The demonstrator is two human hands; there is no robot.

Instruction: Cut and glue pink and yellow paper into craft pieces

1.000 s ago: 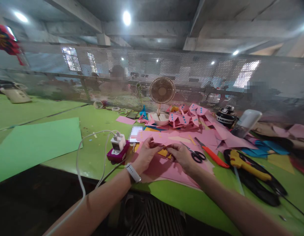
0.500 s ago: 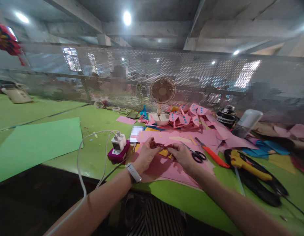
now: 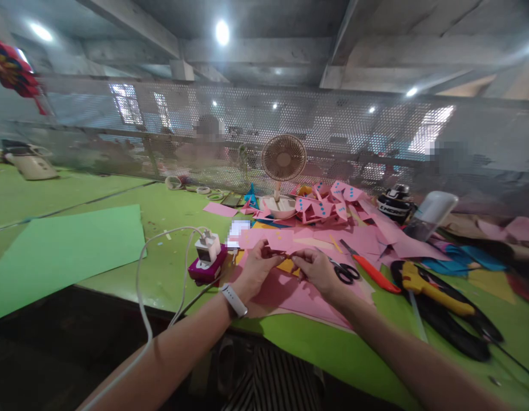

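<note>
My left hand (image 3: 258, 268), with a white band on its wrist, pinches one end of a small folded piece of pink paper (image 3: 278, 252). Thumb and fingertips of my right hand (image 3: 313, 269) close on its other end. The fingers cover most of the piece, so its shape is unclear. Beneath both hands lie pink paper sheets (image 3: 307, 305), with a bit of yellow paper (image 3: 286, 265) between them. Just right of my right hand are black-handled scissors (image 3: 347, 273), their blades partly hidden, and a red-handled knife (image 3: 375, 274).
A small fan (image 3: 283, 158) stands behind, beside a heap of folded pink paper shapes (image 3: 322, 202). Left are a purple power socket (image 3: 208, 269) with white cables and a green sheet (image 3: 76, 245). A yellow glue gun (image 3: 435, 291) lies right, near a clear bottle (image 3: 431, 214).
Both hands keep almost the same place and pinch. The view has shifted very slightly; nothing else has visibly moved.
</note>
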